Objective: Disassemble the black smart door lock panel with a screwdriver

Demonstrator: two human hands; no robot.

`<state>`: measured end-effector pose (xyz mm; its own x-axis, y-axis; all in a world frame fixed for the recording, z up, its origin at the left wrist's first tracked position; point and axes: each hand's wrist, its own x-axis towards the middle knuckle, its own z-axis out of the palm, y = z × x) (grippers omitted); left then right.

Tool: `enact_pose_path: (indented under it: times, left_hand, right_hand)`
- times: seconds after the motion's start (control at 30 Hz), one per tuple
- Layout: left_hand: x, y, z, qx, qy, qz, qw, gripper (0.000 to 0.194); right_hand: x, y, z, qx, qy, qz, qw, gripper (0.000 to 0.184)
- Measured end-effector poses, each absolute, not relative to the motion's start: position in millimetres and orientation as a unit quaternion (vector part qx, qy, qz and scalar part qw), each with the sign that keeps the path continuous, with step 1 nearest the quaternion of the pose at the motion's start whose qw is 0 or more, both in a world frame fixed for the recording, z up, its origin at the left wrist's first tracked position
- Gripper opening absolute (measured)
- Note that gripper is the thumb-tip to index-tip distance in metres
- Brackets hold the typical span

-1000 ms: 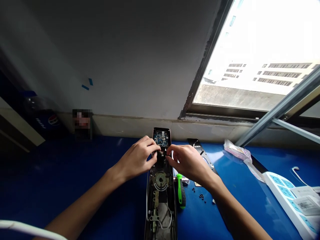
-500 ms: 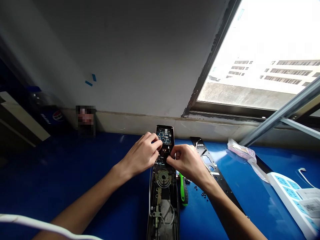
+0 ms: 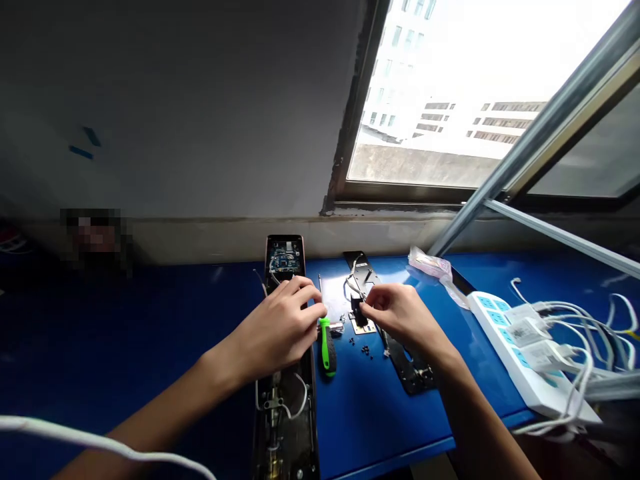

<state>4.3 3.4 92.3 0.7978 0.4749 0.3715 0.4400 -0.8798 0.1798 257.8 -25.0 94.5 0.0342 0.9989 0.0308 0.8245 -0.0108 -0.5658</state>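
Observation:
A long dark lock body (image 3: 285,413) lies open on the blue table (image 3: 150,333), its blue circuit board (image 3: 284,257) at the far end. My left hand (image 3: 280,327) rests on its middle with the fingers curled over the inner parts. To the right of the lock, my right hand (image 3: 400,313) pinches a small black part with wires (image 3: 357,308) and holds it just above a small tan plate (image 3: 364,327). A green-handled screwdriver (image 3: 327,343) lies between my two hands.
A black metal plate (image 3: 400,360) lies under my right wrist, with several tiny screws (image 3: 363,347) beside it. A white power strip (image 3: 515,347) with plugs and white cables sits at the right. A plastic bag (image 3: 430,265) lies near the window sill.
My right hand has left the lock body and moved right with the small black wired part. The view has swung right, showing more of the power strip. My left hand stays on the lock.

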Motion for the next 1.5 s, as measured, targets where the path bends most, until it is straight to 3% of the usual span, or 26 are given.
enact_pose_path:
  times: [0.53,1.07,1.27,1.5]
  left_hand:
    - [94.1,1.7,61.5,0.992,0.117,0.049,-0.011,0.016]
    - [109.1,6.2,44.8,0.994,0.101,0.049,-0.009,0.014]
    - [91.6,4.4,63.6,0.989,0.121,0.081,0.012,0.016]
    - [35.6,10.0,95.3,0.969,0.177,0.166,0.032,0.019]
  right_hand:
    - [291.1,-90.7,46.8,-0.713,-0.650,0.194,0.180,0.022]
    - [287.0,-103.3,32.4,-0.714,-0.653,0.157,0.196,0.019]
    - [291.5,-102.1,45.7,-0.695,-0.664,0.147,0.231,0.020]
    - [261.5,-71.4,95.4,-0.629,-0.716,0.117,0.280,0.020]
